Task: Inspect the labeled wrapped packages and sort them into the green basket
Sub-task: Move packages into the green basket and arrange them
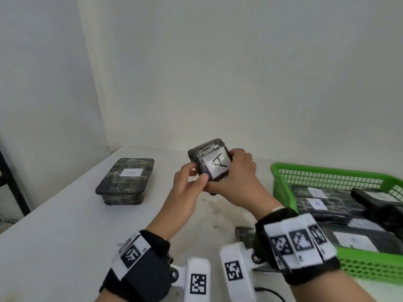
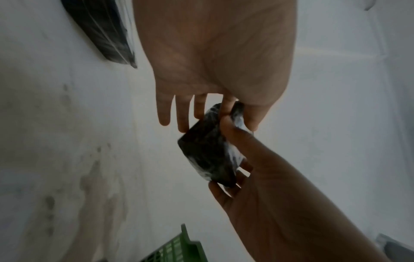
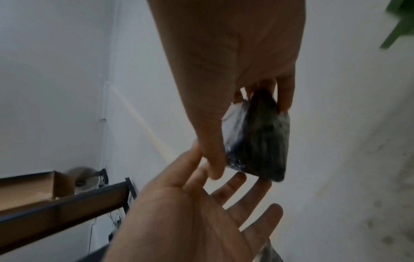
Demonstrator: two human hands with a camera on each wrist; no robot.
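White table (image 1: 65,214) against pale wall | small dark film-wrapped package with white label (image 1: 209,164) held up left of green mesh basket (image 1: 327,175) | left hand (image 1: 187,188) and right hand (image 1: 237,182) fingers clamped on its edges | judged light, stiff, slippery film; edge grip advised.

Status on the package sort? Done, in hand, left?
Done: several labeled packages already lie in the green basket. In hand: a small package, label facing up, held above the table by the left hand and right hand. Left: the package marked B on the table.
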